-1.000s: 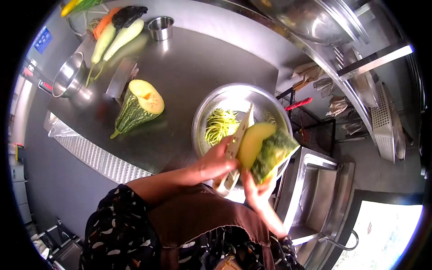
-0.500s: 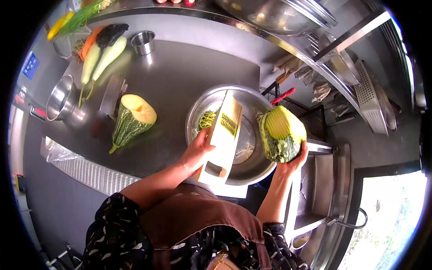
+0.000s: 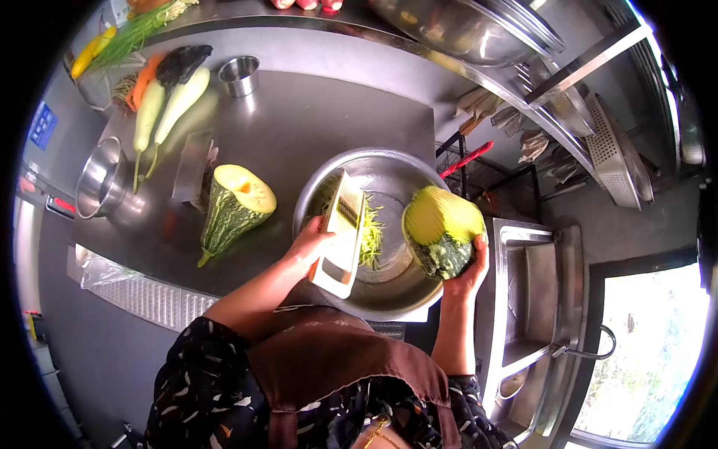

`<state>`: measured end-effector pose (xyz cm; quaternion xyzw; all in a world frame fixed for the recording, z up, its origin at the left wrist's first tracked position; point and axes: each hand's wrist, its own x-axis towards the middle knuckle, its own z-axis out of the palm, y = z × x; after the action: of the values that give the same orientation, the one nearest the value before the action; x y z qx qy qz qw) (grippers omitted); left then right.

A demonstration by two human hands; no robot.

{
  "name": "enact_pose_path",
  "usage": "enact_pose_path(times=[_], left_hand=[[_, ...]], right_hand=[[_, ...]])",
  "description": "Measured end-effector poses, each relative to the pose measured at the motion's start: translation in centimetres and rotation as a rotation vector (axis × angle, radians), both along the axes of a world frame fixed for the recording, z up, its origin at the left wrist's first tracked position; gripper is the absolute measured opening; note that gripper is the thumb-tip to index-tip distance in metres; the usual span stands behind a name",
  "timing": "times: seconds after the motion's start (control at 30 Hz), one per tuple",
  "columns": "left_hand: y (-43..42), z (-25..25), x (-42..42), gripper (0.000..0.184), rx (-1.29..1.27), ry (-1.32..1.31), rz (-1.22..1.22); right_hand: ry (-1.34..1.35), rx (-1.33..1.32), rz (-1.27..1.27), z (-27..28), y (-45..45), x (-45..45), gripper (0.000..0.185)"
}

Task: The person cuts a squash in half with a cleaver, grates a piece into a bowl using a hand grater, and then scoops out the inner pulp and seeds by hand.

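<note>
Squash chunk [image 3: 443,233] is clamped in the grip of the right hand [image 3: 474,269], over the right side of the basin [image 3: 396,293]; the grater [image 3: 341,247] is clasped by the left hand [image 3: 309,245] over its left. Shredding seems between strokes; cut face against grater would be called for.

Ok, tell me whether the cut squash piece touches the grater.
No, the right hand holds the squash piece apart from the grater.
</note>
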<state>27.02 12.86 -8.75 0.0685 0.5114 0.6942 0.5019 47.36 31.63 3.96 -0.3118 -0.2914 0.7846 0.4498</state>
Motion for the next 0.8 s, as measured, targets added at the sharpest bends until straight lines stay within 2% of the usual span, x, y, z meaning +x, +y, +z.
enact_pose_path(times=[0.1, 0.17, 0.2, 0.23, 0.27, 0.3, 0.37, 0.4, 0.43, 0.5, 0.57, 0.63, 0.67, 0.7, 0.8], left_hand=[[-2.7, 1.7, -0.4, 0.052, 0.049, -0.01, -0.061], [-3.2, 3.6, 0.9, 0.054, 0.113, -0.274, 0.103], [-2.9, 2.1, 1.1, 0.055, 0.206, -0.335, 0.051], [-2.5, 3.4, 1.8, 0.052, 0.231, -0.386, 0.071], [-1.8, 1.5, 2.0, 0.05, 0.217, -0.398, 0.012], [-1.1, -0.4, 2.2, 0.048, 0.207, -0.413, -0.045], [-0.1, -0.3, 2.3, 0.041, 0.116, -0.426, -0.105], [-0.1, 0.8, 2.5, 0.036, -0.064, -0.388, -0.043], [0.1, 0.3, 2.5, 0.036, -0.057, -0.403, -0.031], [0.0, -0.2, 2.7, 0.036, 0.084, -0.621, -0.051], [-0.5, 0.7, 3.2, 0.038, 0.094, -0.688, -0.082], [-0.3, 2.0, 4.3, 0.042, 0.005, -0.458, -0.006], [-0.3, 1.8, 4.4, 0.044, -0.031, -0.45, -0.02], [-0.3, 1.5, 4.3, 0.044, -0.032, -0.463, -0.018], [-0.2, 0.9, 3.0, 0.039, -0.013, -0.551, -0.059]], right_hand=[[-0.063, -0.015, 0.056, -0.5, -2.3, -2.1, 0.042], [-0.139, 0.055, 0.099, -1.9, -3.8, -3.7, 0.038], [-0.18, 0.07, 0.104, -2.5, -4.5, -4.7, 0.038], [-0.222, 0.085, 0.108, -2.8, -5.5, -5.9, 0.038], [-0.249, 0.13, 0.123, -2.7, -6.7, -6.9, 0.041], [-0.311, 0.317, 0.068, -4.4, -7.1, -7.8, 0.043], [-0.358, 0.424, 0.16, -4.8, -8.4, -9.0, 0.044], [-0.385, 0.452, 0.166, -4.8, -8.8, -9.4, 0.045], [-0.397, 0.457, 0.182, -5.1, -8.5, -9.7, 0.045], [-0.469, 0.53, 0.222, -6.1, -7.9, -9.7, 0.048], [-0.525, 0.502, 0.261, -6.4, -7.4, -9.8, 0.049], [-0.502, 0.438, 0.18, -5.1, -7.4, -10.8, 0.048], [-0.413, 0.361, 0.153, -5.7, -6.4, -11.1, 0.046], [-0.409, 0.382, 0.23, -6.1, -4.3, -11.2, 0.046], [-0.431, 0.24, 0.213, -5.9, -2.1, -11.0, 0.046]])
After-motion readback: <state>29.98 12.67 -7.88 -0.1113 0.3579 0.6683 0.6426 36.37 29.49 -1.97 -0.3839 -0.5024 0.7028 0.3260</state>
